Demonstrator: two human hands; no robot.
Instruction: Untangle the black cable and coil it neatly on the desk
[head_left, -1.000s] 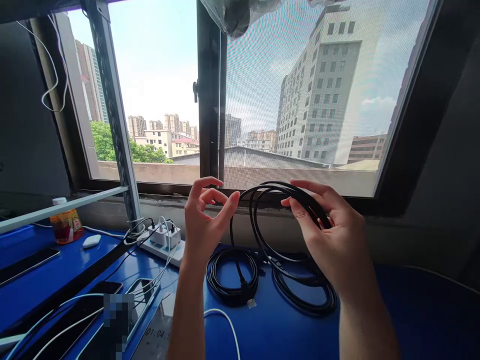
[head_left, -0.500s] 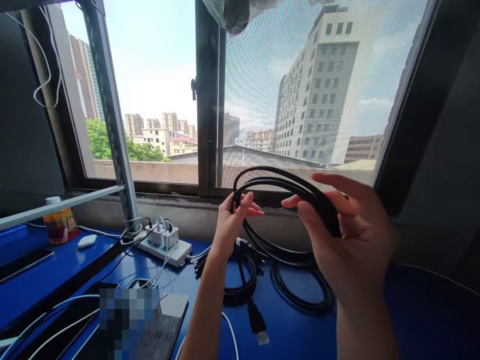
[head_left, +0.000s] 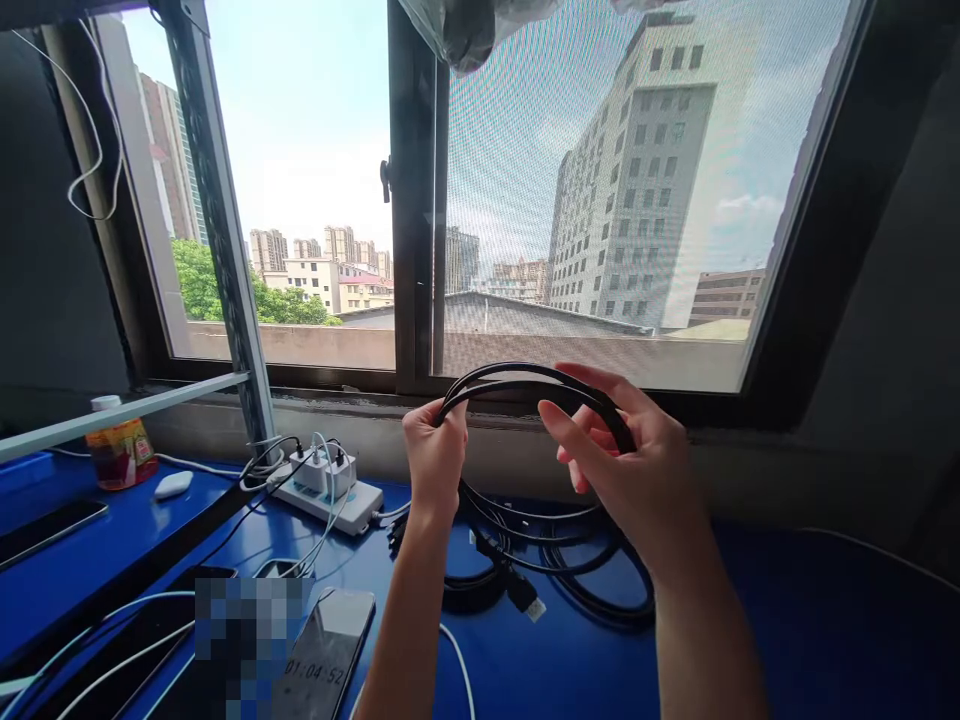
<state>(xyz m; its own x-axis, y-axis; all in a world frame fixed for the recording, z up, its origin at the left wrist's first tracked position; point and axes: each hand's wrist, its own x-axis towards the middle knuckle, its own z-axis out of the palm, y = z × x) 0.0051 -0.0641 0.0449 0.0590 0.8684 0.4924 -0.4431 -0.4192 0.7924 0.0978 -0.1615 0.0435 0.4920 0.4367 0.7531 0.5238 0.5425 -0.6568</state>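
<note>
A black cable [head_left: 517, 372] is wound in several loops and arches between my two hands above the blue table. My left hand [head_left: 433, 450] is closed round the left side of the loops. On the right, the cable passes through the crook of my right hand [head_left: 634, 465], which holds it with thumb and fingers partly spread. The lower loops hang below both hands. A black plug with a metal tip [head_left: 525, 594] shows beneath them. Another black cable coil [head_left: 600, 608] lies on the table, partly hidden behind the hanging loops.
A white power strip [head_left: 360, 512] with chargers and wires stands near the window wall. A phone [head_left: 330, 650] lies front left. Farther left are a bottle [head_left: 124, 455], a small white object [head_left: 174, 485] and another phone [head_left: 56, 530]. A metal shelf post [head_left: 225, 230] rises at left.
My right hand has moved left and away from me, nearer my left hand. My left hand has closed on the loops and shifted slightly left. The plug has shifted up and right.
</note>
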